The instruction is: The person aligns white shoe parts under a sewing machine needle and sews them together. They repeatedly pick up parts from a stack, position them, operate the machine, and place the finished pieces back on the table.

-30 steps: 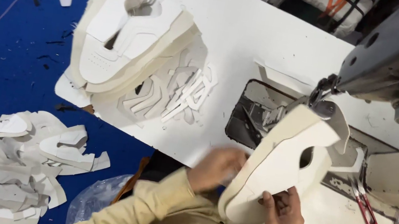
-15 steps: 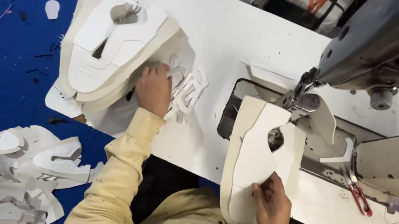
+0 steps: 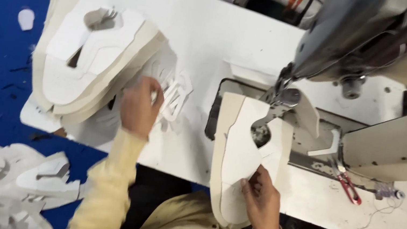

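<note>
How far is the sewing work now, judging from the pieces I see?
Done, probably: a heap of white cut pieces on the blue floor. In hand: the right hand holds a white shoe upper under the sewing machine's needle; the left hand reaches into thin white pieces. Left: a stack of uppers on the table.

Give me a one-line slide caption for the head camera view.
Left hand on small white cut pieces; right hand pinning a white shoe-upper panel at the sewing machine.

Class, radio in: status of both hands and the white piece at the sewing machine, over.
Left hand on small white cut-outs beside the stacked pieces. Right hand pinning the white shoe piece flat under the machine's presser foot. Red snips lie clear, to the right.
</note>
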